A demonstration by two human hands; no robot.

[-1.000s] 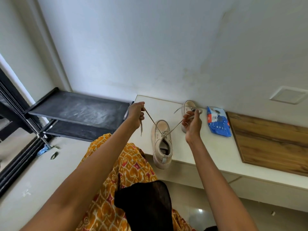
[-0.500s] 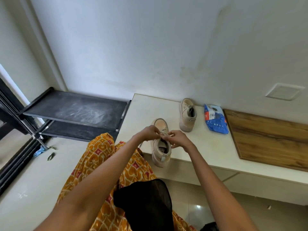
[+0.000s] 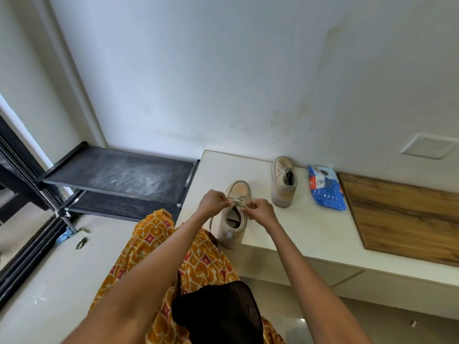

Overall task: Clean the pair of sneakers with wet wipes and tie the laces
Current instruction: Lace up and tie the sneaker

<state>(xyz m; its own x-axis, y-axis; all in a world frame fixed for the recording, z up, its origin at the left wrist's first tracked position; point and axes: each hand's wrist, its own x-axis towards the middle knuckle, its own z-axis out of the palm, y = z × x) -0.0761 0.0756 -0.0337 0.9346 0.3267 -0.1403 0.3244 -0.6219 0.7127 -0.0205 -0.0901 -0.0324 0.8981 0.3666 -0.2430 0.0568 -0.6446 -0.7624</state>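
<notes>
The beige sneaker (image 3: 233, 214) is stood upright; its laces (image 3: 237, 201) are pinched by left hand (image 3: 213, 202) and right hand (image 3: 260, 211).

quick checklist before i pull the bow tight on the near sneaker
1. Left hand pinches a lace: ok.
2. Right hand pinches the other lace: ok.
3. Near sneaker upright on the counter: ok, though its heel sits at the edge.
4. Loops formed properly: cannot tell, fingers hide the knot.
5. Far sneaker laces tied: cannot tell.
6. Wipes pack clear of both hands: ok.
</notes>
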